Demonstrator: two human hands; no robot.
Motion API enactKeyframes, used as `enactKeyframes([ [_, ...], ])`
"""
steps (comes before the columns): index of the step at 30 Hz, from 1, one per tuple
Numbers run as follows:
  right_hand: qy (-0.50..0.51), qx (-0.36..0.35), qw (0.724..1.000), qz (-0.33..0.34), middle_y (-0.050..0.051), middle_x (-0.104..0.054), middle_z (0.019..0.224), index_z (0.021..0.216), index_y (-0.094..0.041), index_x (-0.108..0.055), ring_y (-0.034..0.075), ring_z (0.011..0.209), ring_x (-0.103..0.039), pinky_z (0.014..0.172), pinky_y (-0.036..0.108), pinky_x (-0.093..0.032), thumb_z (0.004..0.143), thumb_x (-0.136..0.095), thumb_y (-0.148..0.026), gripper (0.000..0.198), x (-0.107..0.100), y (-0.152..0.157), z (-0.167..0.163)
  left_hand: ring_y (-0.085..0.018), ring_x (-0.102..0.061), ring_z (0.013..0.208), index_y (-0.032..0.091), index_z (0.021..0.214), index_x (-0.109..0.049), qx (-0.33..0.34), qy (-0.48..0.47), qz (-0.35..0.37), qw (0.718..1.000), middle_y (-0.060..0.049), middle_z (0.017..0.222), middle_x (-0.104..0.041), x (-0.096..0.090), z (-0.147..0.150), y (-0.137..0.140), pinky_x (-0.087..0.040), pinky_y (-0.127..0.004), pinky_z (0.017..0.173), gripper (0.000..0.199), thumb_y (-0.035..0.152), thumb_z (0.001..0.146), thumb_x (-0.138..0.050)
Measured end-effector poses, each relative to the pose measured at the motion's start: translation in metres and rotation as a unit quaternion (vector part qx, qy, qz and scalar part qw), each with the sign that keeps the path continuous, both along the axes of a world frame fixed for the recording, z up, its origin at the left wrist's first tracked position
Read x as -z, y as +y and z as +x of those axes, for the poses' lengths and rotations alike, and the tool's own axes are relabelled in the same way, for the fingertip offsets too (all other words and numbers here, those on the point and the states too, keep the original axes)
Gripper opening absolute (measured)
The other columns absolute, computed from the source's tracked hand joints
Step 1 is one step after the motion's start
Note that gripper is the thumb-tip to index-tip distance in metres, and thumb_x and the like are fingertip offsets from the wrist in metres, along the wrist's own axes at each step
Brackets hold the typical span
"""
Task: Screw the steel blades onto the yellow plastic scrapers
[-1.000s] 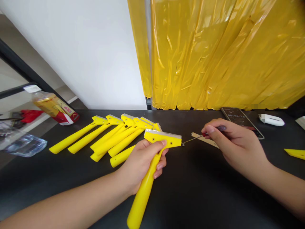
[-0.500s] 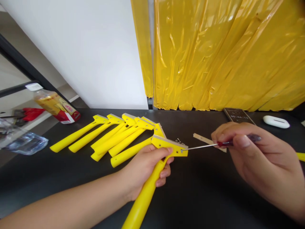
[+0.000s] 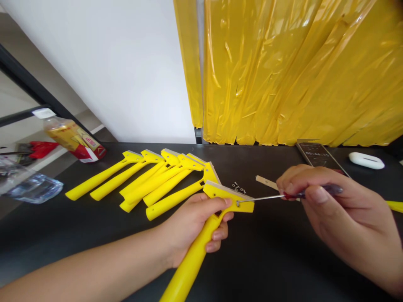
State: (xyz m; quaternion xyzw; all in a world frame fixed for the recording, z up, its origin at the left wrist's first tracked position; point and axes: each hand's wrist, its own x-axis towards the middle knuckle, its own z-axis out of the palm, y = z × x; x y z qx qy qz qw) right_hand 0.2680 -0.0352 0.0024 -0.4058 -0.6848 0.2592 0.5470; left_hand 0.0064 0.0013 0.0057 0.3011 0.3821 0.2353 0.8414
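Note:
My left hand [image 3: 204, 218] is wrapped round the neck of a yellow scraper [image 3: 192, 260], its thumb pressed on the flat head. A metal blade edge runs along the far side of that head. Between the fingers and thumb of my right hand [image 3: 340, 214] is a screwdriver [image 3: 264, 197] with a thin shaft and a dark red handle. Its tip touches a hole in the scraper's head, at a small metal screw [image 3: 238, 204]. Several small screws and nuts [image 3: 236, 186] lie on the table just behind the head.
Several yellow scrapers [image 3: 116, 176] lie in a row at the left. A drink bottle [image 3: 74, 136] and a clear plastic bag [image 3: 34, 184] are farther left. A flat strip [image 3: 266, 182], a phone [image 3: 317, 153] and a white earbud case [image 3: 367, 160] lie at the right.
The scraper in my left hand has shifted slightly right and down. The screwdriver tip has moved left on the head, from near its outer end to the hole closer to my thumb.

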Motion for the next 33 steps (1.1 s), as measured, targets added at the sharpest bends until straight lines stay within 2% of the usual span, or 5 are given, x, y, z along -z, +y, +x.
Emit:
enactKeyframes([
  [7,-0.009,-0.014,1.000,-0.004,0.004,-0.070,0.095,0.110,-0.034,-0.075,0.026,0.098,-0.068,0.088,0.042,-0.053,0.108,-0.060,-0.028,0.016,-0.0004,0.0003,0.0016,-0.005,-0.044,0.046,0.016,0.083,-0.059,-0.007,-0.009,-0.001,1.000,0.002,0.073,-0.057,0.0022,-0.0013,0.0009,-0.033,-0.016,0.038,0.022,0.028,0.099,-0.070],
  [11,-0.019,-0.019,1.000,0.003,0.004,-0.070,0.095,0.110,-0.034,-0.074,0.025,0.097,-0.069,0.092,0.043,-0.053,0.109,-0.059,-0.026,0.017,-0.0014,0.0009,0.0021,-0.005,-0.042,0.044,0.016,0.081,-0.060,-0.001,-0.003,0.015,1.000,0.003,0.067,-0.053,0.0020,-0.0006,0.0013,-0.032,-0.016,0.038,0.025,0.030,0.100,-0.068],
  [19,-0.062,-0.018,0.997,0.042,0.003,-0.070,0.092,0.111,-0.032,-0.073,0.022,0.094,-0.070,0.081,0.035,-0.055,0.109,-0.059,-0.026,0.015,-0.0063,0.0014,0.0003,-0.005,-0.042,0.042,0.018,0.079,-0.059,0.000,0.028,0.079,0.997,0.005,0.061,-0.051,0.0006,0.0006,-0.0017,-0.035,-0.016,0.039,0.031,0.036,0.099,-0.072],
  [25,-0.008,-0.007,1.000,0.020,0.002,-0.069,0.093,0.107,-0.030,-0.073,0.019,0.093,-0.067,0.082,0.032,-0.053,0.110,-0.059,-0.028,0.015,-0.0033,0.0026,-0.0018,-0.007,-0.042,0.041,0.018,0.079,-0.059,0.021,0.069,0.126,0.989,0.004,0.054,-0.049,0.0022,-0.0029,-0.0004,-0.036,-0.016,0.041,0.034,0.042,0.102,-0.067],
  [33,0.054,-0.012,0.998,-0.029,0.003,-0.069,0.096,0.104,-0.028,-0.075,0.017,0.092,-0.063,0.085,0.030,-0.053,0.112,-0.058,-0.030,0.018,0.0014,0.0086,-0.0042,-0.007,-0.043,0.041,0.019,0.079,-0.058,0.032,0.081,0.141,0.986,0.003,0.053,-0.050,0.0037,-0.0042,0.0007,-0.036,-0.017,0.042,0.035,0.045,0.102,-0.066],
])
